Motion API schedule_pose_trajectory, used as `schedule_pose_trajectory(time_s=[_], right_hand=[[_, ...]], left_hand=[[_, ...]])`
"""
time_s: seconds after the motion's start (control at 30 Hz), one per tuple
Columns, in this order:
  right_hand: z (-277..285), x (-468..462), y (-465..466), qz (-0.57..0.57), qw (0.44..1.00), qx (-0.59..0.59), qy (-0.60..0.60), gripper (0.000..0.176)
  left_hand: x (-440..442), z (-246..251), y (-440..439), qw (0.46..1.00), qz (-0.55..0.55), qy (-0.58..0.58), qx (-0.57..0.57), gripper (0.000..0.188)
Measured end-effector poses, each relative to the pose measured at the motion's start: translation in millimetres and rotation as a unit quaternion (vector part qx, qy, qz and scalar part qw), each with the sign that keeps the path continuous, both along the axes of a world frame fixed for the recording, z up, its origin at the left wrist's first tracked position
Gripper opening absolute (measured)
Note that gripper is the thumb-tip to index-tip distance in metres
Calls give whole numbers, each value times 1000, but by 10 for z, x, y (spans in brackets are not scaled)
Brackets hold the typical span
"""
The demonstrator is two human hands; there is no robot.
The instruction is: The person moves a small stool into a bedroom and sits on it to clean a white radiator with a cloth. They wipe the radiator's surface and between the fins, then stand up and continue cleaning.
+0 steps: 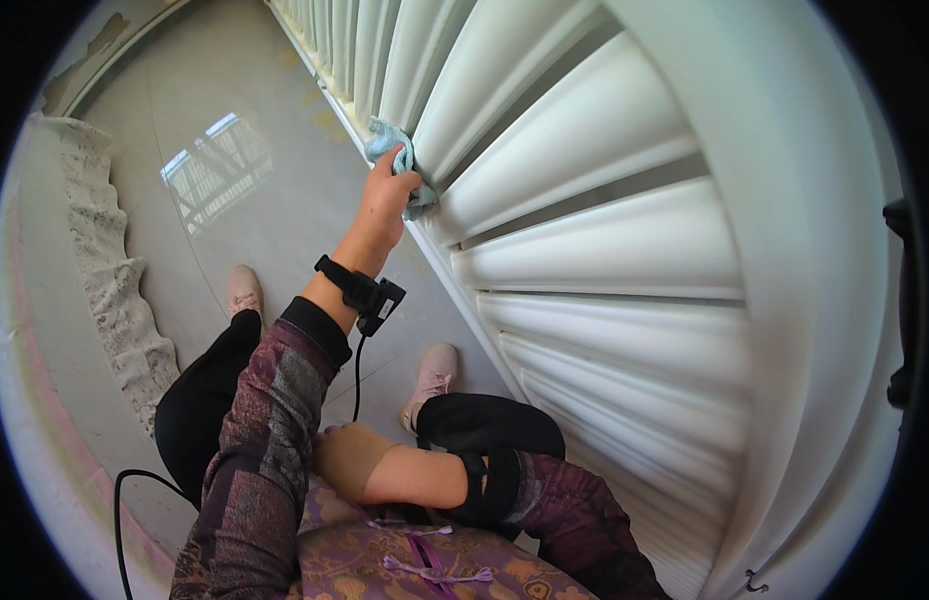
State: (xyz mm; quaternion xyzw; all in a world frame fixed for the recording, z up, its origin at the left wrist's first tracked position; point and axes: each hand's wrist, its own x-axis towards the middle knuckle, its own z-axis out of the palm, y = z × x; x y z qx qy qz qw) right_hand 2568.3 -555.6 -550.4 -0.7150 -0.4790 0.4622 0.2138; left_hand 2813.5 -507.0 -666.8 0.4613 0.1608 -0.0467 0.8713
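Note:
My left hand (pixel 389 191) grips a light blue cloth (pixel 421 201) and presses it to the lower edge of a white slatted panel (pixel 584 150), where the slats meet a narrow white rail. A black strap with a small black device (pixel 378 300) and a cable circles the left wrist. Close to my body, in front of the patterned purple garment, rests my right hand (pixel 352 459), covered by a beige wrap or glove. My left sleeve partly hides its fingers, so whether it is closed cannot be made out. A dark band is on the right forearm.
My pink shoes (pixel 436 371) stand on a glossy grey tiled floor (pixel 209 97) that reflects a window. Frilled patterned fabric (pixel 123 300) hangs along the left side. A black cable (pixel 126 474) loops at the lower left. The slatted panel rises close on the right.

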Motion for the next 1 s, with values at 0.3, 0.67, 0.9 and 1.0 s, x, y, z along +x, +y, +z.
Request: schedule_pose_trajectory(time_s=[0.3,0.67,0.9,1.0], right_hand=[[-188,-22,-28,-21,997,30,-62,16],[144,30,-166,4,952,208,226,23],[360,79,-321,-18,909,231,346,28],[405,80,-334,-21,913,225,339,31]], left_hand=[[-19,1132,3,998,12,-56,28,67],[-125,2433,57,979,-39,-196,25,40],[-4,2248,102,910,-21,-398,115,53],[91,1882,13,825,122,-403,376,52]])
